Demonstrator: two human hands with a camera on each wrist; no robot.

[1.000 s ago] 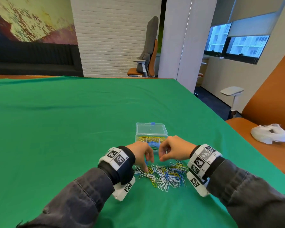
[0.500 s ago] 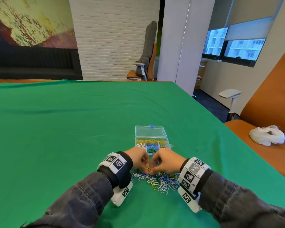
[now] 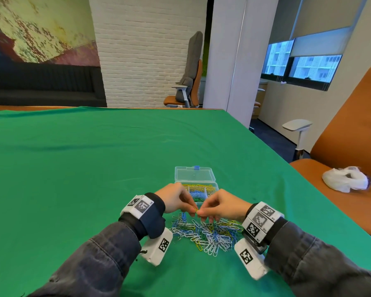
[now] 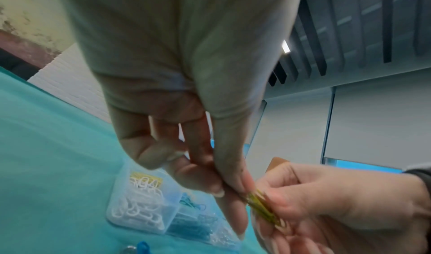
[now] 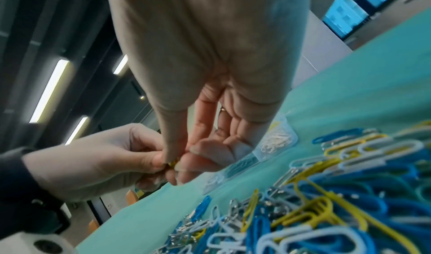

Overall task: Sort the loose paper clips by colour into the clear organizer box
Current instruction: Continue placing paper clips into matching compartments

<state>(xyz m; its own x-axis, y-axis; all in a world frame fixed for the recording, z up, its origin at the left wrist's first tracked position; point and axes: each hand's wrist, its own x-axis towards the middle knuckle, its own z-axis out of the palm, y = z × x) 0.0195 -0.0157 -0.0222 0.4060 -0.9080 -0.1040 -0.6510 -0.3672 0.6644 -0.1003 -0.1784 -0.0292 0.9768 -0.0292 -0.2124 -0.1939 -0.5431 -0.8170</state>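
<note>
Two hands pinch one small bunch of yellow clips (image 4: 261, 205) between thumb and fingertips, the left hand (image 3: 176, 200) meeting the right hand (image 3: 223, 205) above the loose clip pile (image 3: 206, 234) on the green cloth (image 3: 73, 179). Just beyond them stands the clear organizer box (image 3: 210, 183), lid open, with yellow, blue and white clips in separate compartments.

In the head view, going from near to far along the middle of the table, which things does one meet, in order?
Pile of loose paper clips → yellow clip pinched between both hands → clear organizer box → its open lid → bare green cloth.
</note>
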